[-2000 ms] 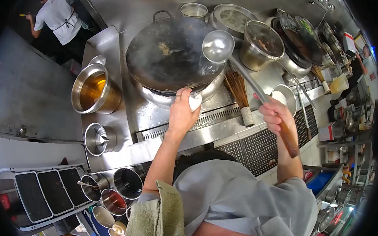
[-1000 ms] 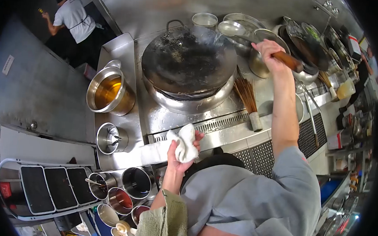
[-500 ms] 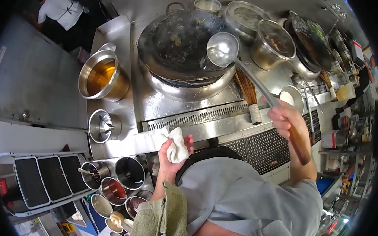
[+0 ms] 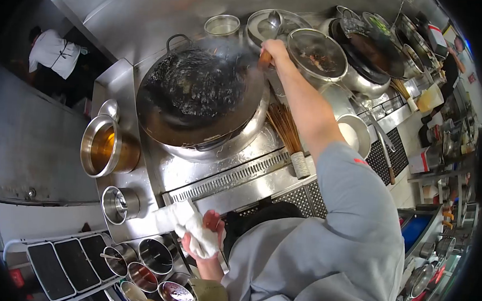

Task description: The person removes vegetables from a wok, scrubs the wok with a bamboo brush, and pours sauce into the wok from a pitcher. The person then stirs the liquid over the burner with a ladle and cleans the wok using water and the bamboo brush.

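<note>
My right hand point(image 4: 276, 50) reaches far forward, closed round the wooden handle of a ladle point(image 4: 275, 19), whose bowl is over the wide pot point(image 4: 258, 26) at the back. Below and to the left is the large black wok point(image 4: 150, 116), with bubbling liquid and a little steam in it, on its steel burner ring point(image 4: 241, 142). My left hand point(image 4: 206, 241) holds a folded white cloth point(image 4: 201, 236) near the counter's front edge. A bamboo brush point(image 4: 288, 128) leans right of the wok.
A pot of amber oil point(image 4: 118, 152) and a small steel pot point(image 4: 122, 204) stand at the left. A strainer pot point(image 4: 317, 53) and a second wok point(image 4: 374, 51) are at the right. Sauce pots point(image 4: 156, 255) stand lower left. Another person point(image 4: 52, 53) stands far left.
My right hand has swung forward from the near right, taking the ladle from over the wok to the back pot. Bubbling in the wok looks stronger. My left hand still holds the cloth.
</note>
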Motion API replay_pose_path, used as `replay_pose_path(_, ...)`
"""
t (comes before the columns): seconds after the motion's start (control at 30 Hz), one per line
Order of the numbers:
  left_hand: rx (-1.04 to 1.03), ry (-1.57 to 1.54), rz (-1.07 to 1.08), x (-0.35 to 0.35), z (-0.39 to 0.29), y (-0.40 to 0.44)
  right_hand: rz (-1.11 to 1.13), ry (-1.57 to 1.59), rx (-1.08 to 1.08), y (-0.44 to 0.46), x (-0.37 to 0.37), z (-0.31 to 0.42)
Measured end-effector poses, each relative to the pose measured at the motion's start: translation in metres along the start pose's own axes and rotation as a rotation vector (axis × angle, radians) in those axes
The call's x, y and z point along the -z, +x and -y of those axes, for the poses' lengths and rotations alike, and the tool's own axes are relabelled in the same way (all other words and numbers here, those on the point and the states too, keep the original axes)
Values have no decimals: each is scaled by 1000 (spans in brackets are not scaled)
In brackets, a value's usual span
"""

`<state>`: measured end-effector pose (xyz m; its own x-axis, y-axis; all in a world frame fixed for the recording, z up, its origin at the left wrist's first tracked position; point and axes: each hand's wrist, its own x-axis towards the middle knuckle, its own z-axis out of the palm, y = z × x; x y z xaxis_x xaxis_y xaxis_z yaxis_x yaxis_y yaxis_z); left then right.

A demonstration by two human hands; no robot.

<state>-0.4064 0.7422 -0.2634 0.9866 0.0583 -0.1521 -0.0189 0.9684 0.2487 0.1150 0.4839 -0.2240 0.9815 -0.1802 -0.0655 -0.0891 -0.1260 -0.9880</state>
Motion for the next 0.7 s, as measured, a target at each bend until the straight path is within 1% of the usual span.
replay_pose_path(0.03, -27, 29, -50, -3, 2, -6, 48, 478, -24, 2, 0, 2)
replay_pose_path(0.07, -58, 58, -100, -4, 3, -12, 144, 857, 71, 2, 11, -1)
replay_pose_path(0.1, -63, 63, -96, 3, 3, -19, 178, 1185, -80, 7, 21, 2)
replay_pose_path(0.13, -28, -19, -112, 14, 1, -24, 213, 1509, -242, 12, 30, 11)
replay_pose_path(0.2, 64, -267, -208, 17, -3, -28, 454, 1771, -420, 15, 49, 20)
replay_pose_path(0.23, 108, -329, -193, 21, -5, -27, 537, 1663, -500, 6, 59, 37)
replay_pose_path(0.27, 147, -312, -156, 16, -7, -22, 569, 1689, -562, -14, 64, 52)
replay_pose_path(0.3, 184, -294, -118, 11, -9, -18, 657, 1694, -593, -34, 69, 63)
replay_pose_path(0.33, 224, -229, 33, 4, -11, -11, 745, 1698, -624, -54, 74, 72)
replay_pose_path(0.4, 272, -81, 127, -9, -15, 3, 740, 1712, -651, -98, 82, 88)
replay_pose_path(0.47, 316, -24, 195, -26, -17, 12, 731, 1731, -666, -145, 86, 101)
replay_pose_path(0.5, 296, 70, 155, -38, -17, 14, 713, 1680, -675, -168, 88, 106)
replay_pose_path(0.57, 337, 165, 217, -43, -19, 19, 679, 1571, -727, -201, 90, 106)
replay_pose_path(0.6, 366, 220, 266, -44, -20, 21, 675, 1467, -699, -217, 90, 104)
replay_pose_path(0.67, 388, 203, 299, -46, -15, 19, 640, 1268, -636, -256, 87, 98)
replay_pose_path(0.7, 430, 224, 305, -49, -14, 17, 570, 996, -488, -279, 83, 93)
